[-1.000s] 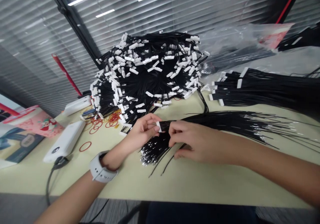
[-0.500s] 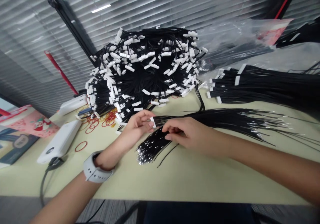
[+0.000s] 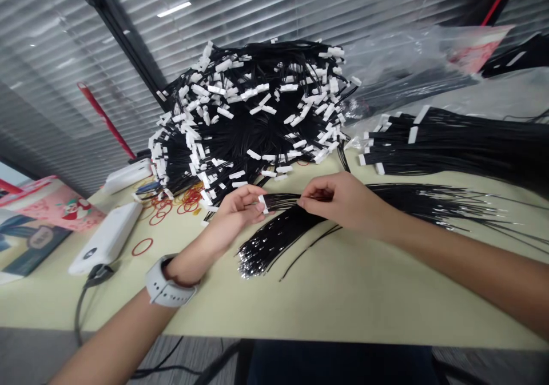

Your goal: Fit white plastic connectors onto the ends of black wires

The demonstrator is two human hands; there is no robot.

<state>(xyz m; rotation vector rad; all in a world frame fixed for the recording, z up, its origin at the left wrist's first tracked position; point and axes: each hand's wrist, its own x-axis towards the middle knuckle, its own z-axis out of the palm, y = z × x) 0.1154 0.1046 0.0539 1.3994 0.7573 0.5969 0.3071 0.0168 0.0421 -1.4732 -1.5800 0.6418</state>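
Between the thumb and fingers of my left hand (image 3: 238, 210) is a small white connector (image 3: 263, 204). Several thin black wires (image 3: 283, 201) run from it towards my right hand (image 3: 345, 205), whose thumb and forefinger are pinched on them. Beneath my right hand lies a bundle of loose black wires (image 3: 278, 237), its silver-tipped ends pointing left. A few single wires (image 3: 309, 247) stray from its front side. More black wire ends (image 3: 429, 202) with silver tips spread out to the right, partly behind my right forearm.
A big heap of black cables with white connectors (image 3: 257, 127) stands behind my hands. Further cables (image 3: 463, 145) and plastic bags (image 3: 398, 59) lie at right. On the left are rubber bands (image 3: 189, 199), a white power bank (image 3: 105, 239) with a cord, and a pink cup (image 3: 64, 205).
My right hand has slid right and slightly up along the wires, away from the connector. The left hand keeps its pinch on the connector. The view has shifted slightly.
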